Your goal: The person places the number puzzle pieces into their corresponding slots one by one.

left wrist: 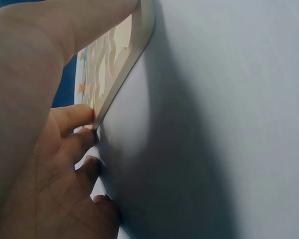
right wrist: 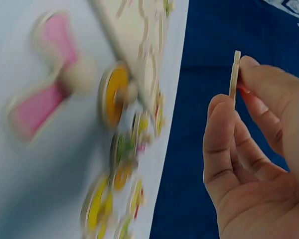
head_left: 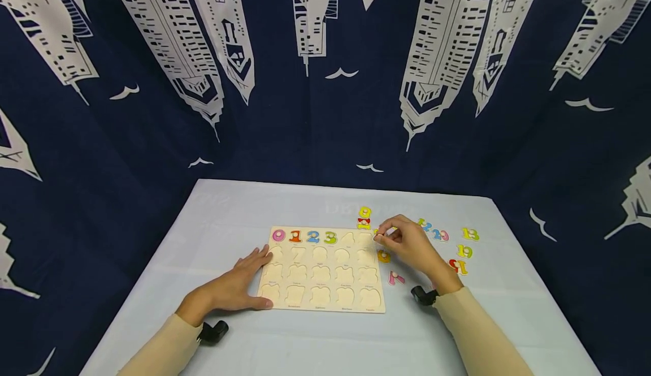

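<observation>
A wooden number puzzle board (head_left: pixel 333 258) lies on the table, with pieces 0 (head_left: pixel 278 235), 1 (head_left: pixel 295 236), 2 (head_left: pixel 312 237) and 3 (head_left: pixel 330 237) in its top row; its other recesses are bare. Spread wide, my left hand (head_left: pixel 231 285) rests along the board's left edge, thumb at the near corner and fingertips higher up. My right hand (head_left: pixel 409 246) pinches a thin wooden puzzle piece (right wrist: pixel 234 74) between thumb and fingers, over the board's upper right corner. That piece is edge-on in the right wrist view, so its number is hidden.
Right of the board lie a pink 7 piece (head_left: pixel 395 277) and an orange round piece (head_left: pixel 383 256). Several two-digit pieces, among them a red-and-yellow one (head_left: pixel 458 266), are scattered farther right. Yellow and red pieces (head_left: pixel 364 215) lie behind the board. A dark patterned cloth (head_left: pixel 310 127) hangs beyond the table.
</observation>
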A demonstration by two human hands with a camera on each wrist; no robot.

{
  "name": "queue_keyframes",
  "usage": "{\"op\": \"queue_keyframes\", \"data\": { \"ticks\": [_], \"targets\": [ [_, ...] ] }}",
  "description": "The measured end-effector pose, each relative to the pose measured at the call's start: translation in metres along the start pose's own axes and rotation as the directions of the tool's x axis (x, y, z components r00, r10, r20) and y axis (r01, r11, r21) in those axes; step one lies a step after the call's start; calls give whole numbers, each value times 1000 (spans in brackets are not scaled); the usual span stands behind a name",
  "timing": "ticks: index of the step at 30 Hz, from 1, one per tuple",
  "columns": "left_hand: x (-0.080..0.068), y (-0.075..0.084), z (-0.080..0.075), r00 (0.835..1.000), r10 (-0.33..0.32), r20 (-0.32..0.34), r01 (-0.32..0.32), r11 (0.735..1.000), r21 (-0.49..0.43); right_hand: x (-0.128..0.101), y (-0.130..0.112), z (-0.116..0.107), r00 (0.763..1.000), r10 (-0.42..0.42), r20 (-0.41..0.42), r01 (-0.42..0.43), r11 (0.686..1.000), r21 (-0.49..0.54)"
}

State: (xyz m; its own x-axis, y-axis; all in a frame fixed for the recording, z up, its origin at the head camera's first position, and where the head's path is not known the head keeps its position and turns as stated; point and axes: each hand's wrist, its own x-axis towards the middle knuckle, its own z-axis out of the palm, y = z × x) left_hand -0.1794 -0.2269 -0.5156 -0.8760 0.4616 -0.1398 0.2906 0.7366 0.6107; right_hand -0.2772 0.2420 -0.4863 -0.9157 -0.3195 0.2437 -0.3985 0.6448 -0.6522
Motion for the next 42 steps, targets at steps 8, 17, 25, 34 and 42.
{"op": "queue_keyframes", "data": {
  "ticks": [8, 17, 25, 34, 42],
  "targets": [
    [0, 0, 3, 1000, -2, 3, 2, 1000, -13, 27, -14, 37, 997, 28, 68, -29, 1000, 8],
    [-3, -1, 3, 1000, 1, -4, -1, 1000, -10, 43, -28, 65, 988, 19, 155, -6, 997, -81],
    [-4, -2, 4, 1000, 5, -5, -5, 1000, -9, 44, -32, 74, 988, 45, 147, -24, 989, -144],
    [1, -3, 2, 1000, 6, -8, -6, 1000, -11, 50, -35, 70, 991, 35, 129, 0, 966, -258],
    [1, -3, 0, 1000, -3, -2, 3, 1000, -10, 50, -33, 72, 991, -12, 133, 36, 982, -183]
  ]
}}
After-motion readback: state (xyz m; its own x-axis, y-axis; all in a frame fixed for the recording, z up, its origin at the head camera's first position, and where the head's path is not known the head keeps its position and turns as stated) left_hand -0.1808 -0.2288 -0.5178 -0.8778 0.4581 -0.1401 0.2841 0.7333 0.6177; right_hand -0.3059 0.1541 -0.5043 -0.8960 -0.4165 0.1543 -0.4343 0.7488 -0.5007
